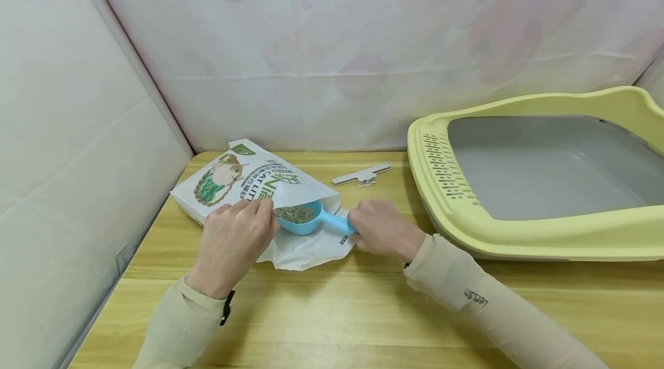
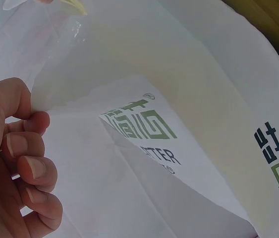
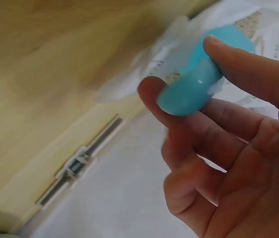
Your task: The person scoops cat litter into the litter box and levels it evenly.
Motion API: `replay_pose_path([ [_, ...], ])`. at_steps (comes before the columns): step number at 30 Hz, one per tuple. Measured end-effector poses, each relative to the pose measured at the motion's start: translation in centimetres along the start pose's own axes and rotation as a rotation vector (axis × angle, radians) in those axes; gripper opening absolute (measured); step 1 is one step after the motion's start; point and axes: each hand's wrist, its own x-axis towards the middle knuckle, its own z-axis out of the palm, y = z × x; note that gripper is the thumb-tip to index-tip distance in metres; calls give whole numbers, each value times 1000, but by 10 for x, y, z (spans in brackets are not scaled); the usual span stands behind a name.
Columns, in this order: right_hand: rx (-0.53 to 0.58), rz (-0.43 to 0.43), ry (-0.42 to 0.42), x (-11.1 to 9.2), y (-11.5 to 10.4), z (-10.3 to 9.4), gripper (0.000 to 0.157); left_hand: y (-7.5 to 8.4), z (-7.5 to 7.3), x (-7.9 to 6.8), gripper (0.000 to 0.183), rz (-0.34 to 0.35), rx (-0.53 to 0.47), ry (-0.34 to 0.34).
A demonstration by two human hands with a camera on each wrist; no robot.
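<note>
A white cat litter bag (image 1: 311, 251) lies on its side at the table's left, its mouth towards the right. With thumb and forefinger, my left hand (image 1: 236, 239) pinches the edge of the bag's opening; the left wrist view shows the lifted bag wall (image 2: 114, 54) beside the curled fingers. My right hand (image 1: 383, 229) grips the handle of a light blue scoop (image 1: 336, 222). In the scoop's bowl, at the bag's mouth, lie greenish-brown litter pellets (image 1: 295, 214). The right wrist view shows the handle end (image 3: 186, 96) between thumb and fingers. Part of the bowl is hidden by the bag.
Behind the scoop, a white sealing clip (image 1: 363, 176) lies on the wooden table (image 1: 321, 311). A large litter box (image 1: 498, 236) with a yellow rim and grey inside stands at the right. Pale fabric walls (image 1: 311, 104) close off the back and left.
</note>
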Motion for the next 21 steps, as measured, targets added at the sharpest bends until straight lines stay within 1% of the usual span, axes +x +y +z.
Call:
replay_pose_path([
  [3,14,20,-42,1,0,2,37,0,0,0,24,0,-2,11],
  [6,60,53,-86,2,0,2,33,0,0,0,24,1,-4,19],
  [11,136,111,-143,5,-2,4,28,0,0,0,24,0,0,12],
  [15,132,113,-154,7,-3,7,29,0,0,0,25,-1,5,-4],
  [21,108,80,-125,8,-5,8,32,0,0,0,26,-2,9,-14],
])
